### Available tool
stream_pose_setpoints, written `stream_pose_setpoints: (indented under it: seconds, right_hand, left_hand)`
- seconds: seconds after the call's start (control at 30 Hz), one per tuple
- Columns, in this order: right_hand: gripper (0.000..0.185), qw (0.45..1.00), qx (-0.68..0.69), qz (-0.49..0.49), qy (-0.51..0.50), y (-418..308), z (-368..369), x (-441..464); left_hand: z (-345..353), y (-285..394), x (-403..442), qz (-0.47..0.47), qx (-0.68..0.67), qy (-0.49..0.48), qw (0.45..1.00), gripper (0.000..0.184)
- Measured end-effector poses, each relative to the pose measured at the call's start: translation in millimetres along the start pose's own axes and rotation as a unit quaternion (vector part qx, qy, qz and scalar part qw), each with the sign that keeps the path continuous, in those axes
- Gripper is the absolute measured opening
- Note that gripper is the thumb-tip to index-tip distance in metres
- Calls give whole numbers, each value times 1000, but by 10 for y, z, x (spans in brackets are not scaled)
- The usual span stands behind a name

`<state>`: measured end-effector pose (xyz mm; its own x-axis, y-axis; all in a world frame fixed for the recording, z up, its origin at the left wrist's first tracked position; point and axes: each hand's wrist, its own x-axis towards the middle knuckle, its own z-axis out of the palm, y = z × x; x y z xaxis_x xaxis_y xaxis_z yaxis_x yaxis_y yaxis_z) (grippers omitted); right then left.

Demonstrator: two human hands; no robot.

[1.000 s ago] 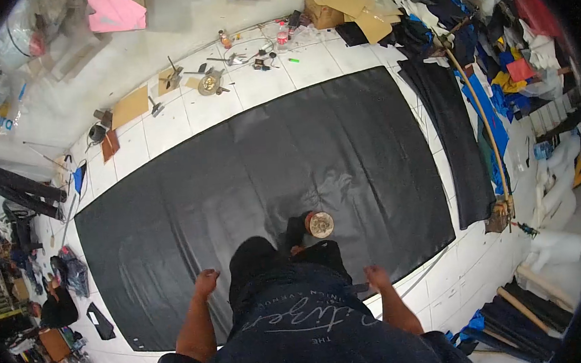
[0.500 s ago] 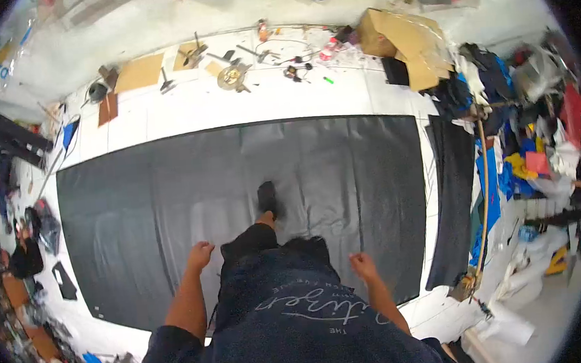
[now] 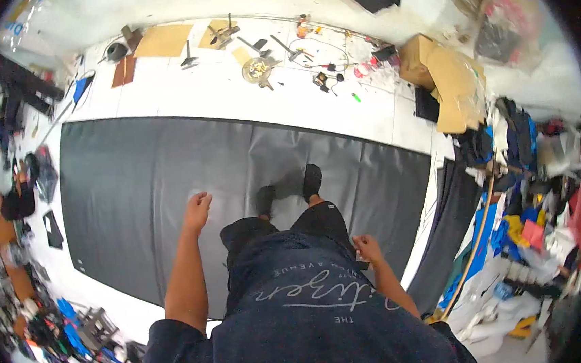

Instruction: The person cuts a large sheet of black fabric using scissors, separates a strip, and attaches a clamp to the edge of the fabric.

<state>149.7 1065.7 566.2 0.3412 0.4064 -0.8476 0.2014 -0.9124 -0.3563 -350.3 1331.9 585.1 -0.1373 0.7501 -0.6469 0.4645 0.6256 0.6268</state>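
My left hand point(image 3: 199, 208) hangs in the air above a large black sheet point(image 3: 114, 195) with a smooth, leather-like surface. Its fingers are loosely bent and apart, and nothing shows in them. Beside my shorts, my right hand point(image 3: 367, 249) is also lowered, fingers half curled, with no held thing visible. Neither hand touches the sheet. Both my feet, in dark socks point(image 3: 311, 178), are on the sheet, which lies spread over white floor tiles with faint creases across it.
Along the wall lie a round metal part point(image 3: 256, 69), several hand tools, brown card pieces point(image 3: 162, 41) and a cardboard box point(image 3: 417, 62). At right are a folded dark cloth point(image 3: 438, 238), a long wooden stick point(image 3: 475, 235) and heaped fabrics. Mixed clutter point(image 3: 35, 324) fills the left side.
The view has turned, so the sheet now slants down to the right. A second foot has come into view on the sheet. Both hands remain apart at my sides.
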Motion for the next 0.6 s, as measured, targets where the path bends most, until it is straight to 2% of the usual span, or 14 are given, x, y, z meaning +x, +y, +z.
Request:
stream_pose_setpoints:
  seconds: [0.07,0.13,0.17,0.2,0.23,0.3,0.33,0.37,0.43,0.47,0.53,0.6]
  right_hand:
    - [45,999,-41,-31,-8,-405,-385,101]
    - [44,998,-50,-29,-31,-696,-750,422]
    - [43,998,-34,-17,-43,-792,-883,554]
    - [42,994,-92,-44,-40,-922,-1051,721]
    - [40,985,-150,-73,-38,-1064,-1257,889]
    - [41,970,-177,-165,18,-956,-1528,1463]
    - [41,967,-189,-169,12,-1140,-1593,1489]
    - [42,959,-223,-176,20,-1357,-1672,1526]
    - [42,945,-266,-189,33,-1697,-1723,1663]
    - [44,939,-282,-199,5,-1809,-1696,1766]
    - [47,927,-304,-217,-18,-2072,-1622,1823]
    - [48,923,-310,-228,-7,-2448,-1398,1685]
  left_hand:
    - [168,-287,-227,-30,-26,37,999,47]
    - [368,-821,-415,-105,-44,87,990,42]
    - [474,-866,-616,-150,-65,73,984,39]
    - [545,-934,-881,-194,-82,55,976,37]
    - [734,-1334,-1104,-124,-51,64,989,36]
    - [1017,-1605,-1426,-151,-63,62,985,34]
    - [1158,-1593,-1610,-248,-108,48,962,34]
    - [1249,-1577,-1703,-252,-120,54,959,34]
    - [1438,-1637,-1814,-353,-88,-34,931,35]
    - [1561,-1640,-1836,-350,-98,-37,931,35]
    - [1759,-1554,-1870,-348,-250,83,900,35]
    - [1768,-1286,-1789,-329,-252,79,907,34]
